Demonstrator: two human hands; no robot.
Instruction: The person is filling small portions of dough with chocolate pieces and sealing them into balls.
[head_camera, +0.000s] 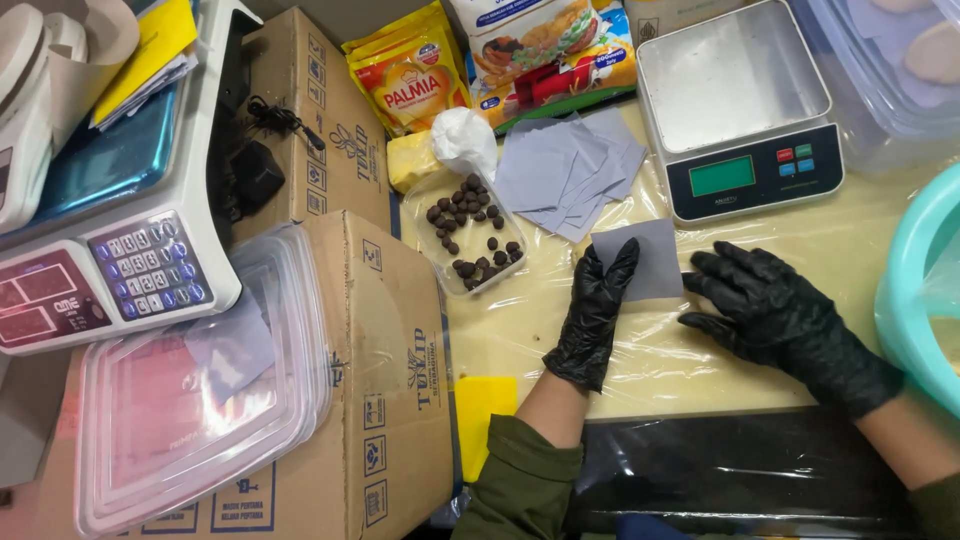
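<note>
Both my hands wear black gloves. My left hand (590, 315) lies with fingertips pressing the left edge of a single grey paper square (645, 262) on the plastic-covered tabletop. My right hand (775, 310) rests flat just right of that square, fingers spread, touching its right edge. Behind it lies a loose pile of grey paper squares (565, 170). To the left stands a clear plastic tub (470, 235) with several small dark brown balls in it.
A small digital kitchen scale (740, 105) stands at the back right. A teal bowl (915, 290) is at the right edge. Cardboard boxes (385, 400), stacked clear lids (190, 385), a larger counter scale (110, 210) and yellow food packets (410, 70) fill the left and back.
</note>
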